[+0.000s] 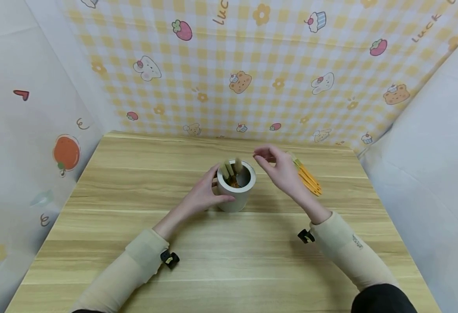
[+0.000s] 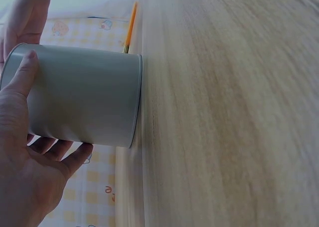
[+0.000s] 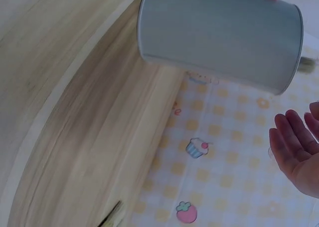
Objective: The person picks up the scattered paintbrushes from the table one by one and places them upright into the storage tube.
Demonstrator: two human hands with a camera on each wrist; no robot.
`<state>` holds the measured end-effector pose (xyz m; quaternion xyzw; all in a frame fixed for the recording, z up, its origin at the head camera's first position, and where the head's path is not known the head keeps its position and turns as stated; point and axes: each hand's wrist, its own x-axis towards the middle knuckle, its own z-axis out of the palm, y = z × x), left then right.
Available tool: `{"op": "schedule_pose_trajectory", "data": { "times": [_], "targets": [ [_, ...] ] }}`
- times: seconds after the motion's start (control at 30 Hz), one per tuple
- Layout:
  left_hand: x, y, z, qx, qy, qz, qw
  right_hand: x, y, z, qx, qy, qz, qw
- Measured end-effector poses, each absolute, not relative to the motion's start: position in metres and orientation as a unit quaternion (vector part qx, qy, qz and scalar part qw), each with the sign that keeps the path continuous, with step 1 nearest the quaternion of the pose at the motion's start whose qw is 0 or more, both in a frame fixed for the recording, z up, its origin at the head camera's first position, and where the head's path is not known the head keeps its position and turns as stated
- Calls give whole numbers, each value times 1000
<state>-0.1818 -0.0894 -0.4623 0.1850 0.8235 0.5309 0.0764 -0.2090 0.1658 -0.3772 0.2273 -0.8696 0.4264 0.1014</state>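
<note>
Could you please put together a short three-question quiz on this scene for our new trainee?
1. Multiple choice: what does the left hand hold?
a) a brush
b) the cup
c) nothing
2. True or false: the right hand is pinching a brush.
3. Fill the blank: in the head view, the loose brushes lie on the table to the ____ of the cup.

Key:
1. b
2. False; the right hand is raised and empty.
3. right
</note>
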Motion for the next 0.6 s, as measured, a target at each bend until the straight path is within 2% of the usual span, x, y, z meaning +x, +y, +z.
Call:
{"op": "schedule_pose_trajectory", "data": {
  "times": [0.4,0.6],
  "targets": [
    [-182,-88,-461,174,832,520,86,-238,229,-404,176,-879,434,87],
    [-183,-88,-462,173,831,522,83,-247,258,-417,148,-912,378,51]
  ]
}}
